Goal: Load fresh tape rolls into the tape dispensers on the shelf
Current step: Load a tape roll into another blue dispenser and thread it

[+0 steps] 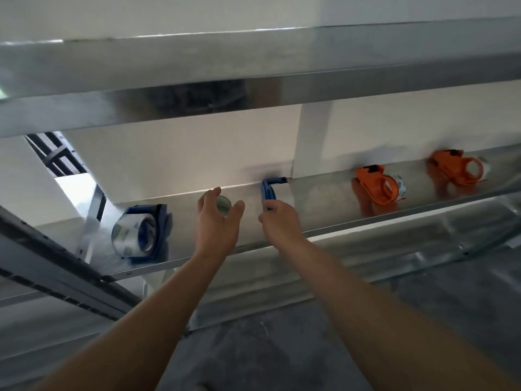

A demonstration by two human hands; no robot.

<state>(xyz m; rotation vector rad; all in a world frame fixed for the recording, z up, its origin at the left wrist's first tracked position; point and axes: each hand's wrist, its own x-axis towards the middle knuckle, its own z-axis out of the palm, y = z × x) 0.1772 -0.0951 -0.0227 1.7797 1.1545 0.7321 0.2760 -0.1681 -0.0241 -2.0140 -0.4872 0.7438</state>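
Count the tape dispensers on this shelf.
4: loaded blue dispenser at far left; second blue dispenser gripped by the right hand; first orange dispenser right of it; second orange dispenser at far right. None looks hidden.

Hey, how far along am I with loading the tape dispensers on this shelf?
Done, by the look of it: the left blue dispenser, the nearer orange dispenser and the farther orange dispenser each carry a roll. In hand: your right hand grips the middle blue dispenser, which shows no roll, and your left hand holds a tape roll. Left: seat that roll.
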